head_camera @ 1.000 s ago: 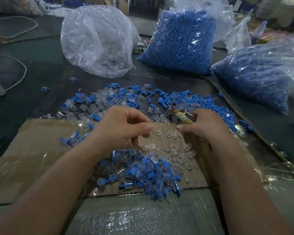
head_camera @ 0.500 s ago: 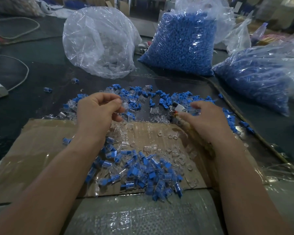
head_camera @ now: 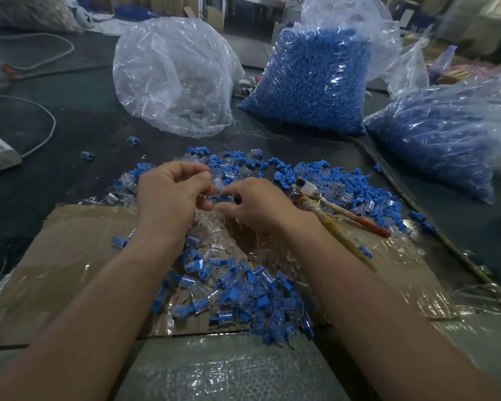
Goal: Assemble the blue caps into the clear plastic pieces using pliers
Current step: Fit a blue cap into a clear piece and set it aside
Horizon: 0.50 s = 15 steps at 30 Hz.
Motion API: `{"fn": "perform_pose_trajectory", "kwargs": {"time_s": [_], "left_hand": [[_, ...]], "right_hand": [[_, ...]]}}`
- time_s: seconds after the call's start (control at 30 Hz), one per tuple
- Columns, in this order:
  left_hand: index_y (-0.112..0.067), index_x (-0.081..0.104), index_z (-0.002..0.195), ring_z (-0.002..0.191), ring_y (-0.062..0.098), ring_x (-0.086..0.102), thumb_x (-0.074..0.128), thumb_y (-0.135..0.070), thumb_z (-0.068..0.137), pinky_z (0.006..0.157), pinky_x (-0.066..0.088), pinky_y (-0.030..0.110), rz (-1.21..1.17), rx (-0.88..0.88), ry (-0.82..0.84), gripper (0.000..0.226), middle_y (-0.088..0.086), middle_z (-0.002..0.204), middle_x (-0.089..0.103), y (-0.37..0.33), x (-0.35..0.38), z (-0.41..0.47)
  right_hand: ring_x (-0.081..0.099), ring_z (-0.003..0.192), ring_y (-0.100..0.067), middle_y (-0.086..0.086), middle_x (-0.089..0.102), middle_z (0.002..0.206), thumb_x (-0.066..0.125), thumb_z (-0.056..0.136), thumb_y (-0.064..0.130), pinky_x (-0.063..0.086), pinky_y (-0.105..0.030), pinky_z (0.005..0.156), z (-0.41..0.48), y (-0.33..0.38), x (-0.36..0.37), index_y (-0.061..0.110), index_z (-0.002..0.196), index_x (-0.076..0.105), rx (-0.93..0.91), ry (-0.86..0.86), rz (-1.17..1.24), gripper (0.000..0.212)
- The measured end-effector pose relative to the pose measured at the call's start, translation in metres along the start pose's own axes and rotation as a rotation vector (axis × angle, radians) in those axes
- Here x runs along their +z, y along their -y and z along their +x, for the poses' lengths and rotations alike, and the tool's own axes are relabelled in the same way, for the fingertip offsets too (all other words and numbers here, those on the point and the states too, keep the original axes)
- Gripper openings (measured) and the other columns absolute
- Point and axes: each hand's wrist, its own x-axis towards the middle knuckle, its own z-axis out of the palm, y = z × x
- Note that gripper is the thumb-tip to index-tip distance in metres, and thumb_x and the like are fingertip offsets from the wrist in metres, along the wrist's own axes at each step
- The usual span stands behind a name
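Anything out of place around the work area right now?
Two stray blue caps lie on the dark mat left of the pile. The pliers lie loose beside the right hand, one handle tape-wrapped, the other red.

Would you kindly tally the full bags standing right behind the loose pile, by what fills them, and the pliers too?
Bags of blue caps: 2
Bag of clear pieces: 1
Pliers: 1
Total: 4

The right hand [head_camera: 255, 204] no longer holds the pliers [head_camera: 313, 193], now lying beside it, and meets the left hand [head_camera: 171, 192].
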Motion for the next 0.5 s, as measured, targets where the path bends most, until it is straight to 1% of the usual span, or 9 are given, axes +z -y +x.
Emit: {"fn": "perform_pose_trajectory", "kwargs": {"time_s": [0.07,0.1,0.13,0.23,0.3,0.37,0.43,0.5], "left_hand": [[-0.015,0.062,0.075,0.039,0.002,0.054,0.059,-0.001,0.085,0.035,0.035,0.008,0.003,0.006,0.014,0.017,0.006,0.067,0.062,0.0,0.001,-0.001],[-0.015,0.062,0.075,0.039,0.001,0.055,0.059,-0.001,0.085,0.035,0.035,0.008,0.006,0.008,0.018,0.017,0.006,0.066,0.063,0.0,0.001,-0.001],[-0.015,0.062,0.075,0.039,0.002,0.054,0.059,-0.001,0.085,0.036,0.035,0.009,0.011,0.008,0.019,0.017,0.006,0.066,0.063,0.0,0.001,-0.001],[-0.015,0.062,0.075,0.038,0.003,0.053,0.059,-0.003,0.085,0.036,0.035,0.009,0.014,0.0,0.02,0.016,0.005,0.065,0.063,0.001,0.001,-0.001],[-0.015,0.062,0.076,0.039,0.002,0.053,0.059,-0.003,0.086,0.036,0.035,0.009,0.011,-0.005,0.019,0.016,0.006,0.066,0.063,0.001,0.001,-0.001],[-0.015,0.062,0.076,0.039,0.002,0.053,0.059,-0.003,0.086,0.036,0.035,0.009,0.011,-0.008,0.021,0.016,0.006,0.067,0.063,0.0,0.001,-0.001],[-0.014,0.062,0.076,0.039,0.002,0.053,0.059,-0.002,0.085,0.036,0.035,0.009,0.013,-0.009,0.03,0.016,0.007,0.068,0.063,-0.001,0.001,-0.002],[-0.013,0.062,0.076,0.039,0.002,0.053,0.059,-0.002,0.085,0.036,0.035,0.009,0.014,-0.008,0.038,0.015,0.007,0.068,0.063,-0.001,0.001,-0.003]], "right_hand": [[0.054,0.088,-0.016,-0.004,0.063,0.105,0.052,0.089,0.043,0.042,-0.03,0.072,0.003,0.001,0.002,0.016,0.114,0.062,0.007,-0.025,0.002,0.038],[0.052,0.086,-0.015,-0.004,0.062,0.102,0.053,0.089,0.041,0.04,-0.029,0.07,0.004,0.002,0.002,0.015,0.111,0.063,0.008,-0.036,-0.004,0.035],[0.052,0.086,-0.015,-0.004,0.063,0.102,0.054,0.09,0.037,0.04,-0.029,0.07,0.006,0.003,0.003,0.014,0.108,0.065,0.007,-0.041,-0.015,0.031],[0.056,0.088,-0.018,-0.005,0.065,0.099,0.057,0.089,0.024,0.044,-0.029,0.074,0.006,0.004,0.002,0.012,0.1,0.069,0.007,-0.046,-0.032,0.02],[0.057,0.087,-0.018,-0.005,0.066,0.098,0.057,0.088,0.017,0.044,-0.028,0.074,0.004,0.004,-0.001,0.012,0.099,0.07,0.01,-0.039,-0.013,0.018],[0.053,0.083,-0.014,-0.005,0.066,0.101,0.056,0.088,0.012,0.042,-0.025,0.071,0.001,0.004,-0.005,0.013,0.102,0.07,0.007,-0.017,0.007,0.019],[0.049,0.079,-0.011,-0.004,0.065,0.104,0.056,0.088,0.008,0.04,-0.023,0.069,-0.003,0.001,-0.009,0.015,0.105,0.069,0.011,0.012,0.027,0.022],[0.047,0.08,-0.008,-0.002,0.062,0.109,0.057,0.086,0.006,0.037,-0.021,0.068,-0.005,-0.002,-0.012,0.017,0.107,0.067,0.029,0.032,0.052,0.025]]}}
